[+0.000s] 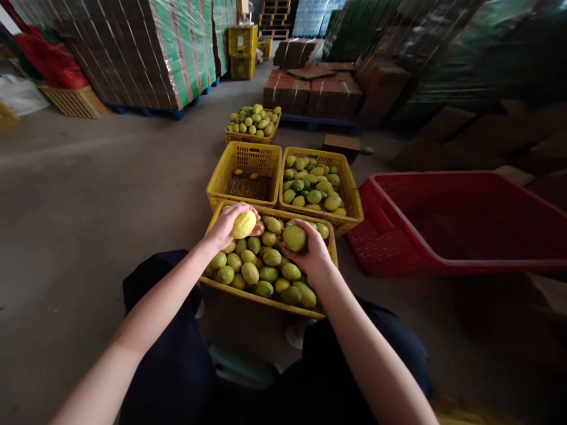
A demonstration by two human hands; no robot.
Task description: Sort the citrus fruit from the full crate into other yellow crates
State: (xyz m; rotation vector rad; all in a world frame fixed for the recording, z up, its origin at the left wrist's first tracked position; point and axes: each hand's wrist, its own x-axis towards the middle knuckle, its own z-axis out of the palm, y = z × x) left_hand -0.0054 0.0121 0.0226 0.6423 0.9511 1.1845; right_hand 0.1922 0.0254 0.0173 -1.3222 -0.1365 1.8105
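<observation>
Left hand [227, 223] grips bumpy yellow fruit [244, 225]; right hand [313, 251], rounder fruit [295, 237].

Film-wrapped pallet loads [146, 53] and stacked crates [242, 52] suggest a warehouse.

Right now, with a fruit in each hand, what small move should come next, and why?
Your left hand could perhaps move its yellow fruit to the left crate just beyond, which shows two yellow ones and plenty of room.

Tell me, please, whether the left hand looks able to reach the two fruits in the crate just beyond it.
Probably yes, by leaning forward: the crate is open-topped and nothing covers the two fruits, but the left hand holds a yellow fruit.
</observation>
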